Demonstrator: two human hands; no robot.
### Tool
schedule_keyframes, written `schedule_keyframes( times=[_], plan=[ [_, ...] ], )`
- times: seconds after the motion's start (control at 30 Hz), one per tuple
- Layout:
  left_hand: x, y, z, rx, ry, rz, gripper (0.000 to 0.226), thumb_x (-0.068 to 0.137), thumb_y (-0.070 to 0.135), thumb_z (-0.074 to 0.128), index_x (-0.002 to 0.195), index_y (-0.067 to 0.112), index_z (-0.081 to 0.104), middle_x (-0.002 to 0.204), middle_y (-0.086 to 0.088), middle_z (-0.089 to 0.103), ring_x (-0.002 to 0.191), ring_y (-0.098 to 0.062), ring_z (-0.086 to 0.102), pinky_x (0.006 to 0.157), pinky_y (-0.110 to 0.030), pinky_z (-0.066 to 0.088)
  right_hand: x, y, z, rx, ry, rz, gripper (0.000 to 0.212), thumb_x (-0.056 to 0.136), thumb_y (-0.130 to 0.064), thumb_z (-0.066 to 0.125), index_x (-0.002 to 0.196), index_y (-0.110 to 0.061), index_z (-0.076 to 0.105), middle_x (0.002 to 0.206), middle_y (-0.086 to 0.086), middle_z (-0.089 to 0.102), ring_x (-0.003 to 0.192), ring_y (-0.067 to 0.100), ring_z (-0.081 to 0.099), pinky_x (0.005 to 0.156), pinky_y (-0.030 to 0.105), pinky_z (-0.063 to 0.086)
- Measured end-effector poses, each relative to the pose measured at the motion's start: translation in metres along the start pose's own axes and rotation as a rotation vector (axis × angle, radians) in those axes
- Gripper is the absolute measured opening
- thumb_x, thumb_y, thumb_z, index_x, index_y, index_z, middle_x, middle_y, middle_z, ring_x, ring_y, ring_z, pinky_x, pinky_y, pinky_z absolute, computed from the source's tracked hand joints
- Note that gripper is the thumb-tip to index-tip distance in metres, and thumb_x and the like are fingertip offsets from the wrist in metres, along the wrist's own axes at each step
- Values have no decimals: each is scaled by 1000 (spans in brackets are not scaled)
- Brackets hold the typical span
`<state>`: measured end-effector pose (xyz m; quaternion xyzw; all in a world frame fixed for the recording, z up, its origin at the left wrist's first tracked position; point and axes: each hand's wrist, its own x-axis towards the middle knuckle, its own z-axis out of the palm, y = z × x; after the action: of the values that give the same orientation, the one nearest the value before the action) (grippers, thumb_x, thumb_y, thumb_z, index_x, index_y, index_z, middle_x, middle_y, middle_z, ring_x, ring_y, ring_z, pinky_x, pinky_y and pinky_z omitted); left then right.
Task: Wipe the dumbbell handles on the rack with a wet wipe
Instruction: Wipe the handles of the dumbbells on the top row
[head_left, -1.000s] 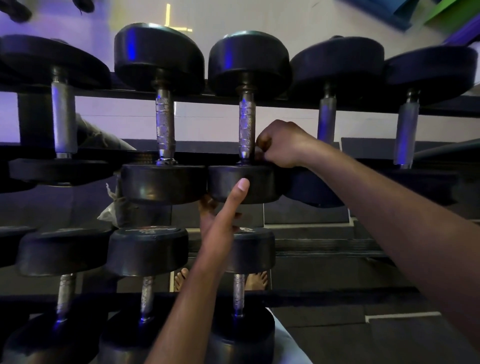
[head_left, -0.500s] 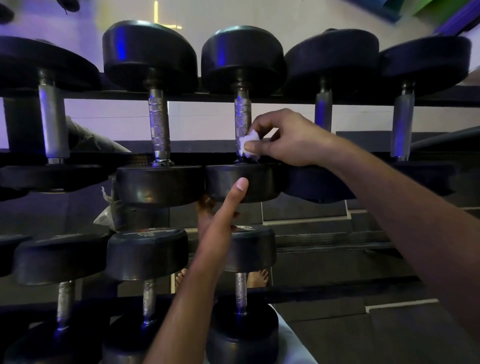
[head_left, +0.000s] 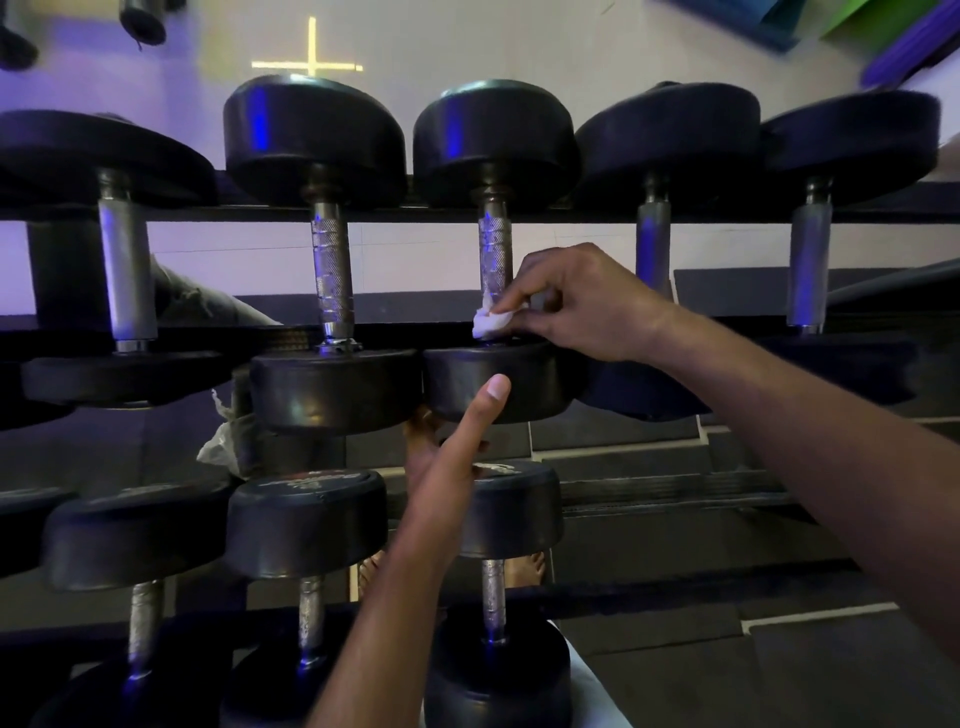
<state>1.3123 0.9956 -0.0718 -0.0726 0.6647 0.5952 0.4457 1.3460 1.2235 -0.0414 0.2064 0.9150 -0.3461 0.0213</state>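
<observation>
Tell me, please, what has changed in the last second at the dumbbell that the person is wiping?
The right hand, earlier fisted round the low end of the handle, has opened out and now pinches the white wipe against the handle's base. The left hand still braces the near head, thumb up; the dumbbells have not moved.

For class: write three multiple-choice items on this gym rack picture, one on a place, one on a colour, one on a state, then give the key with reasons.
1. Where is the wet wipe?
A. at the near end of the third upper dumbbell's handle
B. on the floor
C. on a lower-row dumbbell

2. What colour is the wipe?
A. green
B. white
C. black

3. What is the left hand doing?
A. holding a bottle
B. hanging away from the rack
C. touching the near head of that dumbbell with its thumb up

Key: 1 A, the right hand pinches it against the handle's base; 2 B, it shows white; 3 C, the thumb lies on the black head.
</observation>
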Motion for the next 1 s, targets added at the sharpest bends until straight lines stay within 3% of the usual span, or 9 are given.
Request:
schedule_keyframes(
  times=[0.2, 0.3, 0.5, 0.57, 0.63, 0.73, 0.83, 1.0],
  plan=[
    [3, -3, -2, 22, 20, -34, 108, 45, 86, 90, 135, 34, 67, 122, 11, 79, 113, -18, 77, 103, -52, 61, 33, -13, -11, -48, 474, 40, 37, 92, -68, 66, 99, -35, 83, 83, -12, 76, 76, 6, 68, 70, 38, 55],
    [2, -3, 1, 14, 27, -36, 103, 48, 83, 90, 135, 33, 67, 122, 10, 79, 114, -20, 76, 103, -52, 61, 45, -20, -7, -81, 582, 100, 36, 92, -68, 64, 100, -37, 82, 71, -11, 75, 69, 9, 69, 67, 35, 54],
    [-2, 1, 2, 10, 16, -40, 103, 50, 80, 88, 138, 32, 66, 126, 8, 78, 118, -19, 74, 106, -51, 60, 36, -31, -3, -99, 516, 126, 32, 97, -63, 60, 104, -38, 80, 52, -14, 65, 66, 2, 70, 71, 30, 57],
    [-3, 3, 2, 9, 3, -43, 106, 49, 80, 88, 140, 32, 64, 129, 8, 76, 121, -18, 73, 107, -50, 59, 45, -41, -5, -261, 429, 146, 36, 97, -65, 54, 111, -41, 78, 65, -8, 71, 79, 14, 74, 74, 32, 57],
    [-5, 4, 3, 7, 0, -45, 109, 48, 81, 88, 141, 32, 63, 131, 8, 75, 123, -18, 72, 109, -51, 58, 59, -50, -5, -448, 328, 191, 35, 99, -59, 54, 122, -43, 74, 91, -1, 77, 97, 28, 73, 76, 33, 52],
    [-8, 5, 1, 6, 1, -36, 120, 40, 88, 90, 142, 34, 60, 134, 8, 73, 126, -18, 70, 115, -57, 53, 68, -61, -6, -549, 232, 240, 32, 100, -49, 58, 125, -37, 74, 112, 3, 75, 104, 31, 71, 76, 35, 46],
    [-8, 5, -1, 10, -15, -35, 132, 34, 95, 88, 147, 35, 57, 141, 6, 69, 132, -22, 67, 117, -60, 50, 56, -56, -7, -484, 295, 226, 36, 98, -60, 57, 127, -44, 72, 113, 0, 76, 105, 31, 71, 76, 34, 46],
    [-9, 6, 0, 1, -9, -20, 130, 34, 94, 88, 147, 37, 57, 138, 9, 71, 129, -20, 68, 116, -57, 52, 34, -39, 1, -132, 540, 200, 33, 94, -60, 64, 108, -34, 79, 88, -8, 77, 85, 18, 72, 72, 32, 55]
  ],
)
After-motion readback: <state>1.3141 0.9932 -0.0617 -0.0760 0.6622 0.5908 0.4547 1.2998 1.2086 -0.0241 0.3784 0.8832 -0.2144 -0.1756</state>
